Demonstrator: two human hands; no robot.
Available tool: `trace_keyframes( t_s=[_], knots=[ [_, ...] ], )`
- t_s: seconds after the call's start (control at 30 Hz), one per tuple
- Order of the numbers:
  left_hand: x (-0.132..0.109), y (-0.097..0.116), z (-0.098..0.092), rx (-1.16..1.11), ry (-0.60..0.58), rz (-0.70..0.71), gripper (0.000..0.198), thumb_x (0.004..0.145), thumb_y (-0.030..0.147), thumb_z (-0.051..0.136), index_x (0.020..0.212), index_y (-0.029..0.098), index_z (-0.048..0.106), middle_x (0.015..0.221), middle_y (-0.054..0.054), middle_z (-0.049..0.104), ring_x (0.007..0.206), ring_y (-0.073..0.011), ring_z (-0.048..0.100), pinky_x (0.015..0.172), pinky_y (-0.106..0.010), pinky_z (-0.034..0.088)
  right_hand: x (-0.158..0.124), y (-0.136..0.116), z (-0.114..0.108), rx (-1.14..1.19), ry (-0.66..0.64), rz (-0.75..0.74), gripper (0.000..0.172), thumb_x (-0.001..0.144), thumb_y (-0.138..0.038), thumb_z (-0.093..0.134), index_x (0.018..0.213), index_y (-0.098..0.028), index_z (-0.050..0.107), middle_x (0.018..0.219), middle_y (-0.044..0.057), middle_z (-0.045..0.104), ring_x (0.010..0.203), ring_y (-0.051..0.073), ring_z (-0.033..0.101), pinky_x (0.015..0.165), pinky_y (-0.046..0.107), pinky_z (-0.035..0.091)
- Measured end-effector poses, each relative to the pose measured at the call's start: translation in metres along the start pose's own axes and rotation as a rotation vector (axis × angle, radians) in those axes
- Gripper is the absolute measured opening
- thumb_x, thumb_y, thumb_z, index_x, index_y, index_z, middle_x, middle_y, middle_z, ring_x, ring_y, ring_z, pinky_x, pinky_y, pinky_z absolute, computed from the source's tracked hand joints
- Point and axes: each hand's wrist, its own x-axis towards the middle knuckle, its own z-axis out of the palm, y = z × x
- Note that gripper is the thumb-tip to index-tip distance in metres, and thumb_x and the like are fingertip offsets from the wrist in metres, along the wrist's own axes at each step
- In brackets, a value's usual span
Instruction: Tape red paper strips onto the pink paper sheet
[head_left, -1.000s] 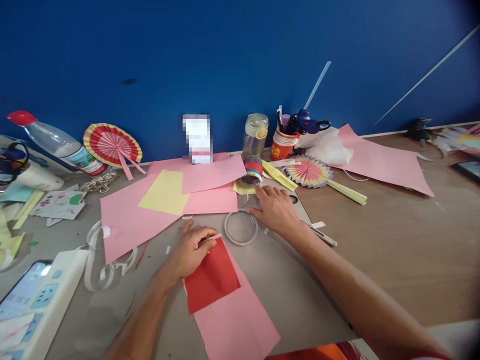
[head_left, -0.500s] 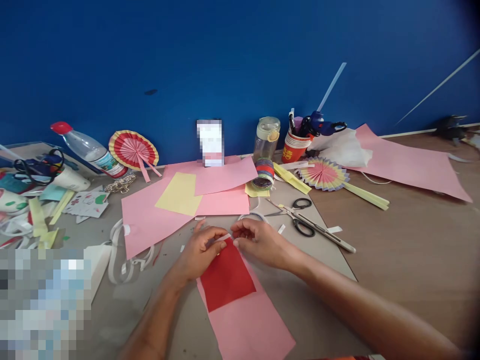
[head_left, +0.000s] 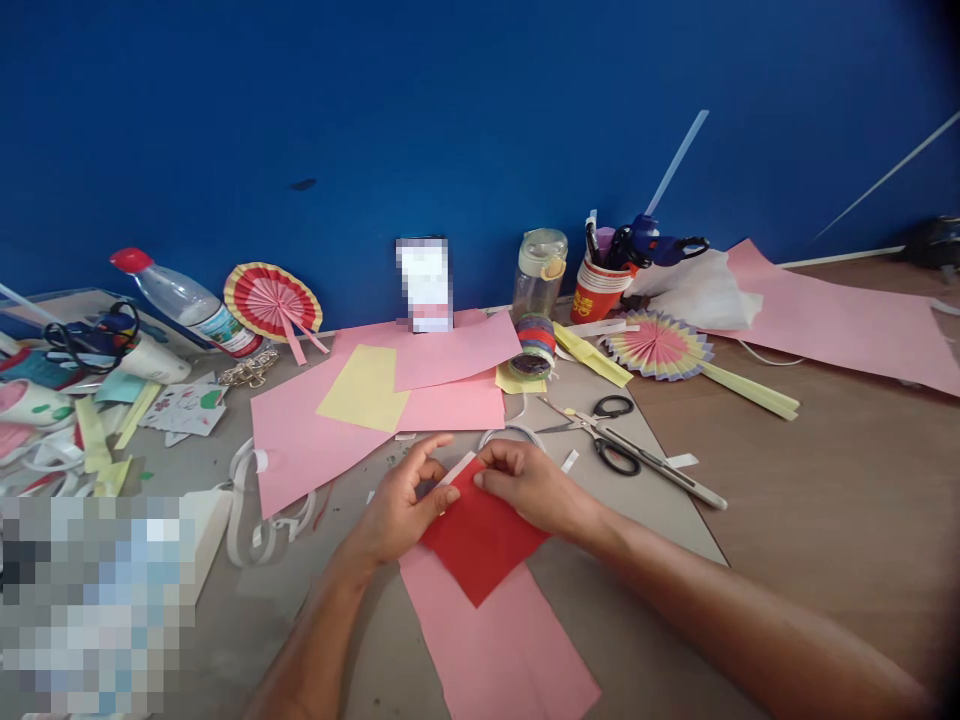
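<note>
Head view: one pair of bare hands at a grey work mat, with assorted paper-craft stock. Item, red paper square [head_left: 484,555]: centre front, one corner pointing toward the wearer, above a pink paper strip [head_left: 499,645]; whether it lies flat on the pink or is raised cannot be told. Item, narrow white strip [head_left: 459,468]: along the red square's upper-left edge, between the hands. Left hand [head_left: 405,505]: pinching that edge, thumb on top, index finger extended. Right hand [head_left: 536,488]: thumb and curled fingers clamped on the far corner — close to the left, a small gap between the thumbs.

Behind the right hand, partly hidden: pale tape ring [head_left: 517,432]. To its right: black-handled scissors [head_left: 589,422], blades parted, beside a slim white cutter knife [head_left: 667,468]. Further back: stacked tape rolls [head_left: 534,345], clear drinking bottle [head_left: 540,275], red paper cups [head_left: 598,290] holding pens, and a pleated paper fan [head_left: 660,345] with purple edging. Left rear: yellow paper piece [head_left: 364,390] lying on pink sheets [head_left: 300,430]; red-capped bottle [head_left: 184,300], tilted.
</note>
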Motion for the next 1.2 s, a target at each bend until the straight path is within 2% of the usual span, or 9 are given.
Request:
trace_keyframes(
  t_s=[0.23,0.33,0.47,0.7,0.83,0.9,0.97,1.03,1.2],
  knots=[
    [0.002,0.002,-0.01,-0.391,0.079,-0.033,0.037,0.082,0.04,0.063,0.112,0.021,0.053,0.096,-0.005,0.063,0.082,-0.0169,0.06,0.074,-0.028,0.047,0.006,-0.003,-0.012,0.471,0.175,-0.008,0.019,0.068,-0.033,0.07,0.073,-0.019,0.057,0.061,-0.004,0.061,0.05,0.01,0.053,0.048,0.021,0.04],
    [0.005,0.003,-0.007,-0.532,0.117,-0.011,0.032,0.08,0.038,0.066,0.105,0.02,0.057,0.095,-0.005,0.064,0.084,-0.0159,0.06,0.077,-0.028,0.046,0.008,-0.003,-0.012,0.655,0.2,-0.052,0.024,0.064,-0.033,0.075,0.072,-0.02,0.057,0.063,-0.004,0.063,0.053,0.01,0.055,0.053,0.022,0.043],
    [0.006,0.006,-0.003,-0.586,0.216,-0.035,0.023,0.078,0.036,0.068,0.09,0.018,0.059,0.082,-0.002,0.064,0.075,-0.0132,0.058,0.072,-0.026,0.045,0.009,-0.001,-0.009,0.709,0.198,-0.066,0.027,0.059,-0.033,0.079,0.069,-0.02,0.058,0.061,-0.005,0.063,0.053,0.01,0.054,0.053,0.023,0.042],
    [0.008,0.001,0.002,-0.402,0.458,0.005,0.026,0.076,0.041,0.066,0.083,0.018,0.058,0.071,0.002,0.057,0.063,-0.0107,0.053,0.061,-0.023,0.044,0.012,0.006,-0.003,0.557,0.166,-0.092,0.025,0.066,-0.036,0.072,0.076,-0.019,0.057,0.068,-0.001,0.061,0.059,0.012,0.054,0.057,0.024,0.043],
    [0.006,-0.001,0.001,-0.222,0.622,0.079,0.024,0.08,0.042,0.06,0.082,0.018,0.055,0.066,0.003,0.053,0.06,-0.0105,0.051,0.058,-0.022,0.043,0.009,0.003,-0.008,0.207,0.417,-0.368,0.027,0.072,-0.027,0.063,0.097,-0.021,0.055,0.09,0.002,0.059,0.078,0.016,0.056,0.073,0.03,0.045],
    [0.003,0.0,0.0,-0.092,0.727,0.134,0.021,0.083,0.039,0.058,0.083,0.019,0.055,0.067,0.003,0.053,0.061,-0.011,0.05,0.058,-0.022,0.043,0.003,-0.003,-0.008,-0.009,0.509,-0.532,0.017,0.076,-0.023,0.058,0.094,-0.021,0.057,0.088,0.003,0.059,0.08,0.017,0.054,0.076,0.031,0.044],
    [-0.001,0.003,-0.002,0.055,0.816,0.213,0.017,0.085,0.037,0.057,0.084,0.02,0.056,0.071,0.002,0.054,0.066,-0.0126,0.052,0.063,-0.024,0.044,-0.003,-0.011,-0.003,-0.126,0.45,-0.64,0.007,0.08,-0.021,0.052,0.084,-0.021,0.058,0.081,0.003,0.059,0.076,0.017,0.054,0.072,0.031,0.044],
    [-0.004,0.004,-0.003,0.197,0.873,0.309,0.012,0.086,0.033,0.056,0.084,0.021,0.057,0.075,0.0,0.056,0.072,-0.0145,0.054,0.069,-0.027,0.045,-0.007,-0.019,0.008,-0.15,0.349,-0.686,0.009,0.081,-0.019,0.05,0.079,-0.02,0.059,0.076,0.003,0.059,0.072,0.016,0.055,0.068,0.029,0.044],
    [-0.009,0.005,-0.007,0.466,0.933,0.555,0.007,0.085,0.019,0.056,0.092,0.021,0.057,0.081,-0.003,0.06,0.079,-0.0169,0.057,0.073,-0.032,0.047,0.001,-0.033,0.05,-0.118,0.19,-0.636,0.014,0.08,-0.015,0.049,0.077,-0.02,0.061,0.077,0.002,0.062,0.072,0.014,0.057,0.065,0.026,0.045]
  ],
)
